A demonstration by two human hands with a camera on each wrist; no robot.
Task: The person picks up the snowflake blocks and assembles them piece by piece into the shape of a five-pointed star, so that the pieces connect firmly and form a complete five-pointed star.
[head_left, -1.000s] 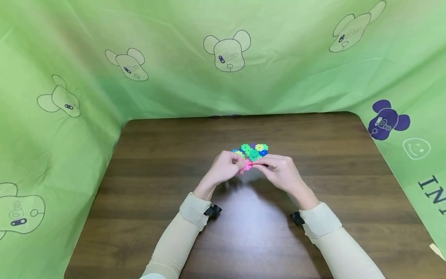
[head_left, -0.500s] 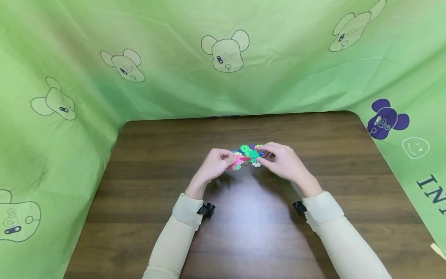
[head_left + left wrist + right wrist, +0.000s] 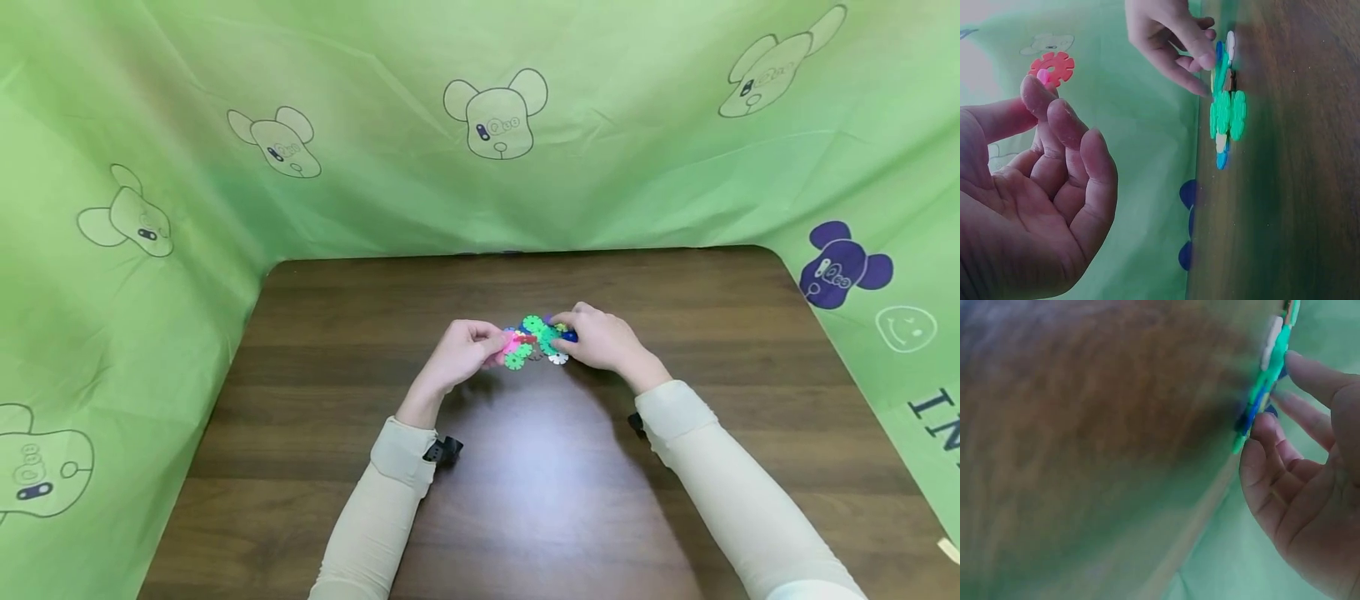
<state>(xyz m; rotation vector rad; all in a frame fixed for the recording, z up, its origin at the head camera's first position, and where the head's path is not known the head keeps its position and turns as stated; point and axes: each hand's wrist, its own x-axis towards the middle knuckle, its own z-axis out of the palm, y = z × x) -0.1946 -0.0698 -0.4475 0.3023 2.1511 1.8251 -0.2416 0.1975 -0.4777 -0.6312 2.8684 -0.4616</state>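
My left hand (image 3: 463, 352) pinches a pink plastic snowflake disc (image 3: 512, 342) between thumb and fingertips. Joined to it is a red snowflake disc (image 3: 1060, 64), notched round its edge and held up off the table in the left wrist view. My right hand (image 3: 604, 340) reaches over the right side of a small pile of flat notched discs, its fingers loosely spread at the pieces. Green discs (image 3: 1225, 115) lie in that pile, along with a white disc (image 3: 558, 359), a brown disc (image 3: 535, 353) and blue discs (image 3: 1252, 412). The right hand hides part of the pile.
The pile lies on a brown wooden table (image 3: 540, 500). Green cloth (image 3: 375, 192) with printed bear heads hangs round the back and sides. Black wrist cameras (image 3: 445, 451) sit on both sleeved wrists.
A second ago both hands were together at the pink and red discs. The left hand has since drawn left with them, while the right hand has let go and moved over to the pile.
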